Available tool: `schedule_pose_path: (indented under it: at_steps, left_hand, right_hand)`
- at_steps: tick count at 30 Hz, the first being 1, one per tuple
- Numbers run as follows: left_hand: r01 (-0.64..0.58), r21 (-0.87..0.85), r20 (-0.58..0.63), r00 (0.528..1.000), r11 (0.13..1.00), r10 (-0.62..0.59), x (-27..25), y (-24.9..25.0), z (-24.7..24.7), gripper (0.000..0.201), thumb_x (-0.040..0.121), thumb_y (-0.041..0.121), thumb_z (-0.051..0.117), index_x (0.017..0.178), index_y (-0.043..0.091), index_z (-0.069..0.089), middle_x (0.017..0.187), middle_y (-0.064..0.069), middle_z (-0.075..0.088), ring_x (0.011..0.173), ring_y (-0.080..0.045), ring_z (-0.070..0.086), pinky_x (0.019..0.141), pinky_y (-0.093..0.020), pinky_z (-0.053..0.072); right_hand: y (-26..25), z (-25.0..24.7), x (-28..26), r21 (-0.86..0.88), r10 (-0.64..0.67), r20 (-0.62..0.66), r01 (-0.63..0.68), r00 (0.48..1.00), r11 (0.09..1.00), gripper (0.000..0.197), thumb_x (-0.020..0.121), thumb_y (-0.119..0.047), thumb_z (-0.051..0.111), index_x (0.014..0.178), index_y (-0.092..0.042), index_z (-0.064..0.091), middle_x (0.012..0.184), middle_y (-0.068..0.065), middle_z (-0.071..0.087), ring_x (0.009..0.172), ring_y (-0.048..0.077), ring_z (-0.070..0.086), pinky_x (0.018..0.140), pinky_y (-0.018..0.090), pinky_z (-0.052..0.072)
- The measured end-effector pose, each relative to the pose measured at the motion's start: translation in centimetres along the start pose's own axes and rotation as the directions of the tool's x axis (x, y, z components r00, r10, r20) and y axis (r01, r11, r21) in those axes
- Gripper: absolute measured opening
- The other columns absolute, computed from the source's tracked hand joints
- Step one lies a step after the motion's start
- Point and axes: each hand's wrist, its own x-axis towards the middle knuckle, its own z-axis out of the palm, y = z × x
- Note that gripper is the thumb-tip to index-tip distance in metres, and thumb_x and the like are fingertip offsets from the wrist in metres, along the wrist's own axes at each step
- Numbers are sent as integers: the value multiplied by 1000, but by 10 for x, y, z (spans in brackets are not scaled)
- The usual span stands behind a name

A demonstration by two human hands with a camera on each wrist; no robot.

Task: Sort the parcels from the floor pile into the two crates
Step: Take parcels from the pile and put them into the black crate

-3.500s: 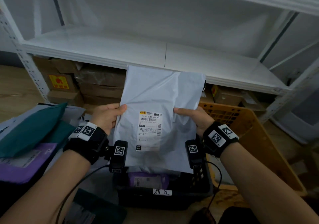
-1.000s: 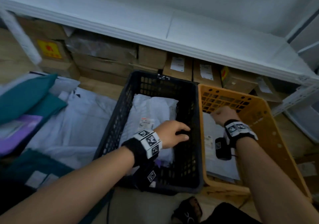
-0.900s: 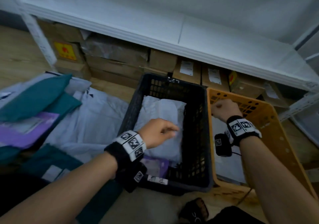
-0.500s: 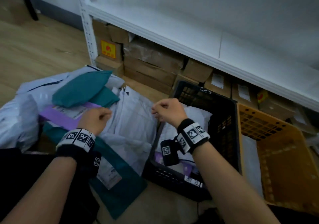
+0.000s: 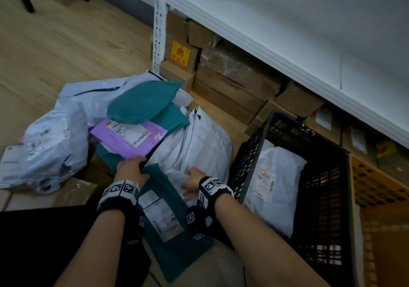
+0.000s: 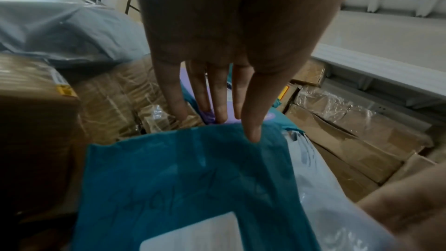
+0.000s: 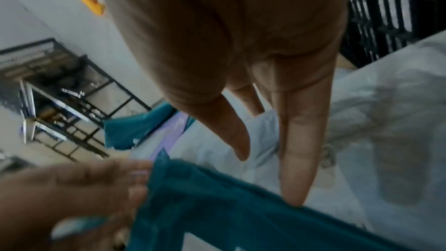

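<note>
Parcels [image 5: 124,120] mostly lie unsorted in the floor pile: teal, purple, white and grey mailers heaped to the left of the crates, so by my reckoning most of the sorting is left. Done so far, as far as can be seen: a white mailer [image 5: 274,182] lies inside the black crate [image 5: 332,198], while the orange crate [image 5: 376,198] beside it is cut off at the frame edge, so its contents cannot be judged. The piece in hand is a flat teal mailer [image 5: 174,231] at the near edge of the pile, label side up. Its long axis runs from the person's lap away toward the pile, slightly leftward at the far end, where the left hand [image 5: 130,171] lies on its top edge with fingers [image 6: 251,119] straight. The right hand [image 5: 192,182] rests with straight fingers [image 7: 296,159] on the white mailer just beside the teal one's right edge, neither hand yet closed around anything.
</note>
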Motion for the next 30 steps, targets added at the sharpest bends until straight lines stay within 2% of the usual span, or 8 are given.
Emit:
schedule_pose_path:
  at_steps: [3,6,8,13,18,20,25,30]
  left_hand:
    - [8,-75,-21,1000,997,-10,3,-1,-1,53,74,14,80,123,12,63,123,-12,65,121,-31,54,109,-34,38]
    - [0,-94,-15,1000,996,-2,2,0,-2,51,76,16,79,124,15,63,122,-11,65,121,-31,53,108,-35,39]
    - [0,-113,-3,1000,994,-1,0,3,-3,49,77,18,78,124,15,62,122,-11,66,122,-31,52,108,-37,39]
    - [-13,-263,-28,1000,965,6,-11,26,-10,56,83,26,74,132,6,53,131,-16,59,122,-32,53,105,-37,39]
    - [-14,-461,22,999,887,28,-17,53,-18,62,86,37,69,134,6,47,138,-11,50,127,-27,48,104,-34,37]
    - [-29,-531,10,999,847,41,-19,63,-19,60,85,36,70,131,4,47,135,-13,51,124,-27,49,105,-36,39]
    - [-15,-763,11,999,647,35,-25,78,-21,67,81,33,75,136,9,44,133,-10,57,121,-28,56,104,-46,45]
    - [205,-802,220,975,562,-41,-33,91,-17,83,60,65,79,125,18,59,119,-6,67,103,-27,65,91,-49,53]
  right_hand:
    - [-3,10,7,-305,-63,-184,4,981,952,46,91,-11,64,133,1,47,133,22,57,116,39,63,97,46,54]
    - [-8,-1,-1,-464,-169,-187,64,968,883,29,92,-17,63,117,-1,61,124,21,65,108,35,67,86,34,54]
    - [-17,-18,-13,-471,-209,-205,91,956,878,30,91,-24,66,113,-3,63,117,19,69,103,33,69,87,35,56]
    - [-44,-84,-55,-330,-305,-353,187,884,925,26,90,-29,67,103,-8,66,102,15,71,92,34,70,85,46,60]
    - [-32,-139,-81,-52,-299,-509,318,807,947,22,90,-36,68,85,-16,59,92,5,63,84,23,62,75,35,53]
    - [-22,-150,-88,94,-256,-533,357,807,929,22,89,-33,72,83,-14,64,80,5,65,69,22,62,61,32,54]
    - [5,-160,-103,511,-119,-518,418,847,751,25,92,-18,72,71,-13,60,50,0,56,31,7,48,35,16,37]
    - [23,-156,-120,657,-107,-517,474,849,586,18,95,-18,68,80,-13,59,45,-7,54,39,8,52,43,22,48]
